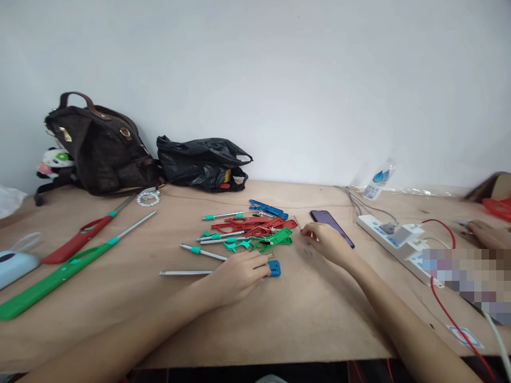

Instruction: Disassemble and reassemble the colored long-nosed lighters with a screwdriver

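My left hand [243,272] is closed over a blue long-nosed lighter [274,268] lying on the table; the palm hides its middle, and a flat metal barrel sticks out on the left. My right hand [325,242] pinches a thin metal rod [297,222] that points up and left; its kind cannot be made out. Between and beyond the hands lies a pile of lighter parts: red shell halves [247,224], a green shell half [275,240], a blue shell half [267,207], turquoise plastic pieces [237,244] and metal tubes [219,240]. Small wire bits [308,253] lie below my right hand.
A red lighter [77,242] and a green lighter [59,277] lie left. Behind stand a dark backpack [106,151] and a black plastic bag [195,162]. On the right are a phone [333,226], a white power strip [379,231] with cables, and another person's hand [487,234].
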Demonstrator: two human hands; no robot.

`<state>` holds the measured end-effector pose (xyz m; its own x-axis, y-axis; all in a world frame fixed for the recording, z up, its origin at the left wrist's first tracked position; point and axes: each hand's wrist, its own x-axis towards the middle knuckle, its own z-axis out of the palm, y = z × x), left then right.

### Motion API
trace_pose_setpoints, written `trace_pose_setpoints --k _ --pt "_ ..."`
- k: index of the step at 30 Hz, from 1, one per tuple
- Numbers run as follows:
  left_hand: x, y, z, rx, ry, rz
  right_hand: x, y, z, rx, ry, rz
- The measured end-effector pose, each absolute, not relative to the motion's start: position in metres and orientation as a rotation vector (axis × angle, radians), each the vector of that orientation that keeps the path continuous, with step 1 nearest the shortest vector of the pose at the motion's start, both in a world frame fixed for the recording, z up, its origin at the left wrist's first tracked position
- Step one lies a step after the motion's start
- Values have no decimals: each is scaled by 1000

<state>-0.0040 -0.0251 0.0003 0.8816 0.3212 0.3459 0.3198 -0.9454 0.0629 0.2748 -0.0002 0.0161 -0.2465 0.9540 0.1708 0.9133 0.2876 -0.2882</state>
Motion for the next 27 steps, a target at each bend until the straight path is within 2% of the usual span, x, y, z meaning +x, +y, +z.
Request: trace_pose_setpoints --k 5,18,27 --pt "-4 -27 5 3008 574 495 274 -2 18 -1893 -2457 200" --pt "-5 -24 4 2974 522 504 270 -7 12 -1864 -2654 -49" --pt "-6 -22 2 2961 464 535 267 -9 16 -1924 -2706 -60"
